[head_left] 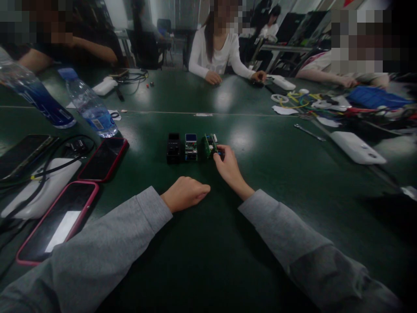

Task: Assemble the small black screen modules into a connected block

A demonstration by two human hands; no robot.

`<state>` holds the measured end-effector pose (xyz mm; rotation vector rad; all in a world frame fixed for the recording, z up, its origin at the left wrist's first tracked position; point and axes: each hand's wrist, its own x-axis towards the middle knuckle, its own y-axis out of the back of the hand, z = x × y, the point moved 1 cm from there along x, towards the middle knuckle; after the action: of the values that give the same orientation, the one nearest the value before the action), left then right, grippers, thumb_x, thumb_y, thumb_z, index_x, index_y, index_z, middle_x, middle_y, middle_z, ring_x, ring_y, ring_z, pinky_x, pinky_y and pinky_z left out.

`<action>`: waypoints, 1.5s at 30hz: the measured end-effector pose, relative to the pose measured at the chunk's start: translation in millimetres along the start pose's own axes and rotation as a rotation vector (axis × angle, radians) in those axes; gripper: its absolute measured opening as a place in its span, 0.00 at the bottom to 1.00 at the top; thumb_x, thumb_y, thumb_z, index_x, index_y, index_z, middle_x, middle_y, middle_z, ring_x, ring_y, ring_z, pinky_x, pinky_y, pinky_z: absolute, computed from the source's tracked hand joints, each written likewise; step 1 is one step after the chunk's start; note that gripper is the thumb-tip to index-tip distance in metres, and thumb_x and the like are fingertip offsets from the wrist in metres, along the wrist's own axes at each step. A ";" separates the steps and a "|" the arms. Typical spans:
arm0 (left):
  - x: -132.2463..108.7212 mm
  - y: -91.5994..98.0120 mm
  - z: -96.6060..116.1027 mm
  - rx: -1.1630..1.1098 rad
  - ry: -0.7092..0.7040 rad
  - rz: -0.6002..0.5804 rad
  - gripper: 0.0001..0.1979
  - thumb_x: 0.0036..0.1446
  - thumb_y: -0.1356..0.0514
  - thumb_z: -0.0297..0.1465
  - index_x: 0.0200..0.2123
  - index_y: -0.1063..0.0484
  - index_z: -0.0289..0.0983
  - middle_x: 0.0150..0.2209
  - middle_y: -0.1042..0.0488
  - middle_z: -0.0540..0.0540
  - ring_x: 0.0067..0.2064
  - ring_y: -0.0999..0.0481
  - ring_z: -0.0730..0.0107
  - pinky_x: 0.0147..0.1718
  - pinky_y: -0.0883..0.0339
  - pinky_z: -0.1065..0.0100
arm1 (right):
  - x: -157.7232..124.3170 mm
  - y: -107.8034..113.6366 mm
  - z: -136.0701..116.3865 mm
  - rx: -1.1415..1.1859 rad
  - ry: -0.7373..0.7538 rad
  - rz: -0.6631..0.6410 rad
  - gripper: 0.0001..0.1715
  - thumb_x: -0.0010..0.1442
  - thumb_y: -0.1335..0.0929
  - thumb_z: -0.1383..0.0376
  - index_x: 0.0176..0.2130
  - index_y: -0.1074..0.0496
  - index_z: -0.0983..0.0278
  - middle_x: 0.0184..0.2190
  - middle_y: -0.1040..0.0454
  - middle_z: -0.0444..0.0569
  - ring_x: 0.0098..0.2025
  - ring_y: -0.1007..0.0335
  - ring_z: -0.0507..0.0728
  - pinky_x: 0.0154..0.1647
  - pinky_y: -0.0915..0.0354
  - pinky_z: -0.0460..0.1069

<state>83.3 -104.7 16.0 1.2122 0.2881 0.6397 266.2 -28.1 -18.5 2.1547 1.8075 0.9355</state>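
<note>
On the smooth table, the right hand, barely open, pinches a tilted green board; the left hand forms a rounded fist, any contents hidden.

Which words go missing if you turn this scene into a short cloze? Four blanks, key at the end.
1. The right hand touches the green board, at the ____ end of the row of three.
2. The left hand is closed into a ____.
3. The screen board sits ____ the black device and the green board.
4. The bottle cap in view is ____.

Missing words: right; fist; between; blue.
</note>
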 end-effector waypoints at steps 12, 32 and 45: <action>-0.4 0.1 0.1 0.049 0.001 -0.001 0.11 0.61 0.48 0.23 0.26 0.34 0.36 0.22 0.34 0.54 0.24 0.37 0.77 0.23 0.49 0.71 | -1.0 -1.2 -2.5 -0.089 0.078 0.030 0.24 0.53 0.35 0.60 0.48 0.33 0.68 0.46 0.29 0.61 0.50 0.36 0.67 0.53 0.36 0.64; -0.6 -0.2 -1.6 0.052 -0.003 0.010 0.11 0.61 0.48 0.24 0.27 0.34 0.37 0.23 0.33 0.54 0.24 0.36 0.76 0.24 0.49 0.70 | 4.5 0.1 5.1 0.043 -0.079 0.109 0.23 0.57 0.33 0.52 0.46 0.33 0.64 0.44 0.26 0.57 0.46 0.29 0.63 0.50 0.35 0.60; -0.6 -0.9 -1.1 0.041 -0.006 0.014 0.11 0.61 0.47 0.23 0.26 0.34 0.36 0.23 0.34 0.55 0.24 0.36 0.77 0.24 0.46 0.71 | 5.3 1.4 8.2 -0.092 0.003 0.100 0.22 0.65 0.42 0.50 0.39 0.30 0.62 0.41 0.28 0.57 0.51 0.39 0.66 0.58 0.44 0.64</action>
<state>82.5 -104.4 14.7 1.2559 0.2890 0.6448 272.3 -21.4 -22.4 2.2053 1.6371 1.0227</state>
